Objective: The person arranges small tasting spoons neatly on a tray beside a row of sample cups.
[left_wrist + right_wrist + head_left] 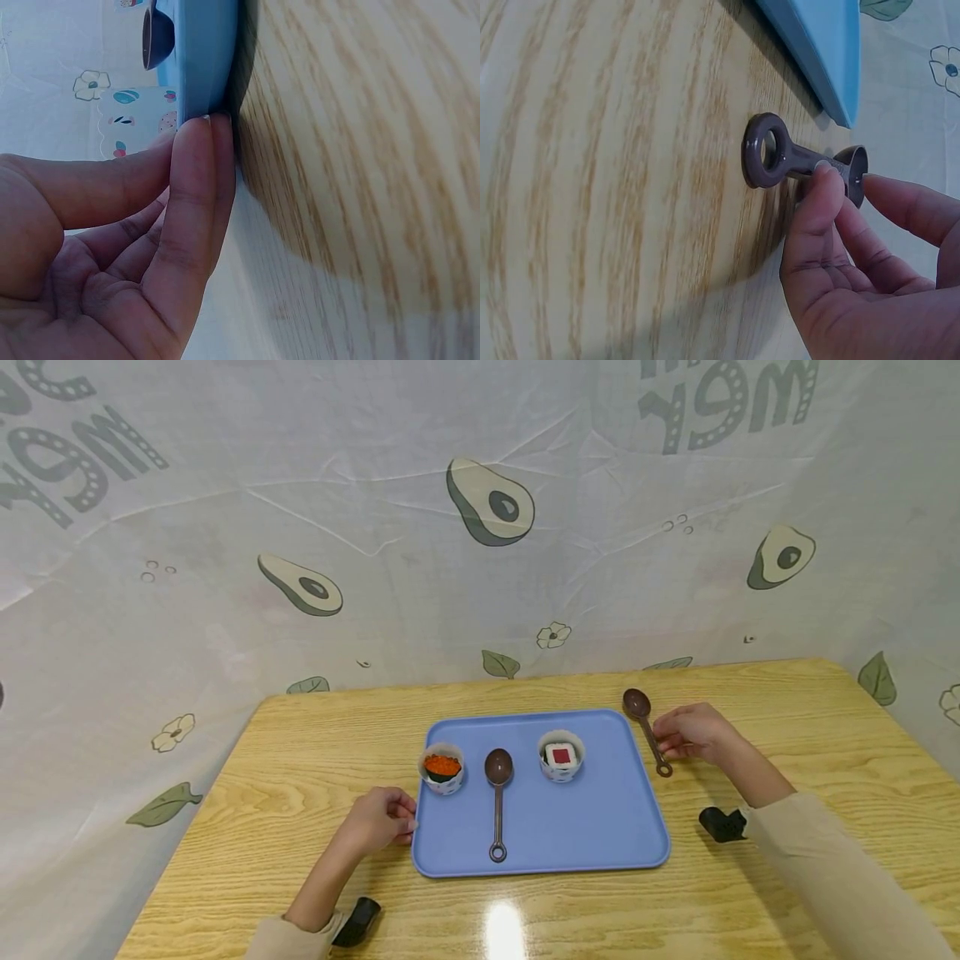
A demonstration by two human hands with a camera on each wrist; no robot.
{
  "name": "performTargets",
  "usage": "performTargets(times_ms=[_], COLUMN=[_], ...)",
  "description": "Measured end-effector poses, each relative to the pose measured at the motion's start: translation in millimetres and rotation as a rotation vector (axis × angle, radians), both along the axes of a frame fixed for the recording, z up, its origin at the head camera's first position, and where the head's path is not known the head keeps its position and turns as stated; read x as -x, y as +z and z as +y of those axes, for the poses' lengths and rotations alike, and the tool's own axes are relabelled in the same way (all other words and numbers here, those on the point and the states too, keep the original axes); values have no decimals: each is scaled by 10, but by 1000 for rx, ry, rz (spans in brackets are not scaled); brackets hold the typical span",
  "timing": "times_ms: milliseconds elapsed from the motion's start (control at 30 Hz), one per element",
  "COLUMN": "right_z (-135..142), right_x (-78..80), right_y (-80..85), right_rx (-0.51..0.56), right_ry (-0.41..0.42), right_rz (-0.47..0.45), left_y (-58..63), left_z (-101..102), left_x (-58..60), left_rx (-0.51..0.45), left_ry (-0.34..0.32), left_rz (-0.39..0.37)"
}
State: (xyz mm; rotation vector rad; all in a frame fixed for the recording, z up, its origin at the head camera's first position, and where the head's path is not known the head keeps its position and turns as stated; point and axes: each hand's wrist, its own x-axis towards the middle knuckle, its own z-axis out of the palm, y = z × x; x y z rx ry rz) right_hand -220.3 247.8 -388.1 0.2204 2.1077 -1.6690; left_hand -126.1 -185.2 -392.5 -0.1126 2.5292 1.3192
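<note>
A blue tray (585, 835) lies on the wooden table, with a brown spoon (498, 768) on it. Two patterned paper cups also stand there: the left cup (446, 787) holds orange roe sushi, the other cup (561, 770) a white piece with a red centre. My left hand (378, 818) grips the tray's left edge, its fingertips against the outer side of the rim (206, 67). Right of the tray, a second brown spoon (643, 722) lies bowl away from me. My right hand (693, 731) pinches that spoon's handle (802, 159) with thumb and fingertips.
The light wooden table (322, 735) reaches back to a pale cloth (390, 510) printed with avocados, leaves and flowers. Black wrist devices are worn on both forearms, the right device (722, 824) and the left device (357, 922).
</note>
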Motion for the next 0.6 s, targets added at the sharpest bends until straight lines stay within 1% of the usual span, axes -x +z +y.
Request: performTargets(times_ms=[300, 600], right_z=[-21, -34], right_x=[6, 19], right_y=[-11, -38], right_rx=[20, 34], right_ry=[-9, -26], right_rz=[-11, -20], left_y=[-2, -2], left_z=[0, -13], left_x=[0, -4], left_rx=[0, 3], left_ry=[4, -11], left_rz=[2, 8])
